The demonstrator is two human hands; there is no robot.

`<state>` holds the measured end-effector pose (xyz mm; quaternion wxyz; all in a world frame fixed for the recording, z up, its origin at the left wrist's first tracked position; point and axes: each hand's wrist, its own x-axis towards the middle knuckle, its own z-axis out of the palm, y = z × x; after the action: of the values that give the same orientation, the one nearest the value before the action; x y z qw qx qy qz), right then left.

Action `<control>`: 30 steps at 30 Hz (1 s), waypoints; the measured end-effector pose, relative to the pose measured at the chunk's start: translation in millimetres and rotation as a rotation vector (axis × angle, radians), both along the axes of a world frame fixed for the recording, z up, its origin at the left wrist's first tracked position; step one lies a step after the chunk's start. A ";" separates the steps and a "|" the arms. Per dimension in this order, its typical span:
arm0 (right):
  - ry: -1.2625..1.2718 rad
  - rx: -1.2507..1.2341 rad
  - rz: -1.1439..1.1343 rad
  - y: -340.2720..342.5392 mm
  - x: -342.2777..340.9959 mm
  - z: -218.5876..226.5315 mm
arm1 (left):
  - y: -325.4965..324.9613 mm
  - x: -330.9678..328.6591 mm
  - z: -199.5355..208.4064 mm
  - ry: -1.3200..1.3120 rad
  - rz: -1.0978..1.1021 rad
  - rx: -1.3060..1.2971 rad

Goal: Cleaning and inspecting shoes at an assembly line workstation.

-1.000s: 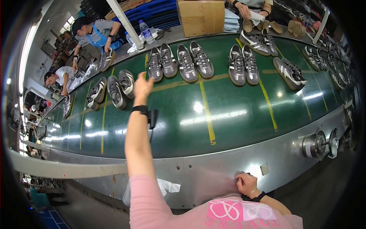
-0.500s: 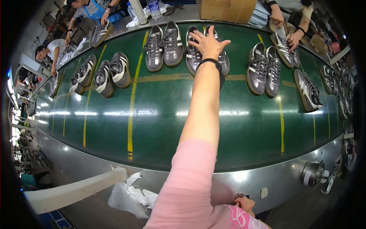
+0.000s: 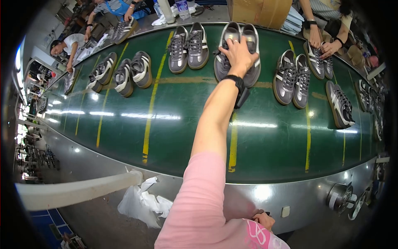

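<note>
Reaching far across the green conveyor belt [image 3: 186, 124], my left hand [image 3: 240, 56] is closed over a pair of grey sneakers [image 3: 251, 76] with white stripes. Its fingers curl over the laces and tongues, hiding part of both shoes. Their openings face up and their toes point toward me. On that wrist is a black watch [image 3: 237, 83]. Down by the belt's metal side, my right hand [image 3: 264, 220] is closed, with a small dark thing at its fingers that I cannot make out.
Similar pairs stand left [image 3: 188, 47] and right [image 3: 291, 79]; another sneaker lies farther right [image 3: 340, 106]. A cardboard box [image 3: 259, 14] stands beyond the belt. Co-workers' hands [image 3: 322, 45] handle shoes at the far side. A pale bar [image 3: 83, 189] and plastic bag [image 3: 143, 203] are near left.
My left hand's spread fingers have closed onto the sneakers, whose openings now show more. The other shoes sit slightly farther right in view. My right hand stays low by the belt's side.
</note>
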<state>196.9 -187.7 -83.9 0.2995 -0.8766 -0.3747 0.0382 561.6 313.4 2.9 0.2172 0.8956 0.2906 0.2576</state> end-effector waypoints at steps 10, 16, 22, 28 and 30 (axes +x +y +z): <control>0.110 0.199 0.042 -9.4 15.9 15.7 | -108.7 -169.7 62.3 -0.245 -0.481 0.211; 0.095 0.230 0.014 -24.0 16.8 8.1 | -171.3 -308.1 92.7 0.057 -0.907 0.353; 0.087 0.292 -0.010 -33.5 17.3 -3.3 | -230.6 -431.9 76.8 0.489 -1.144 0.570; 0.106 0.357 -0.066 -42.0 18.9 -8.6 | -287.3 -461.7 66.4 0.692 -1.320 0.155; 0.157 0.390 -0.083 -45.6 20.2 -6.4 | -286.5 -444.1 70.4 0.704 -1.199 -0.380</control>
<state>217.1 -233.3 -90.2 0.4930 -0.8110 -0.3142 0.0209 117.5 26.8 73.3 0.3667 0.8776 -0.1583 -0.2649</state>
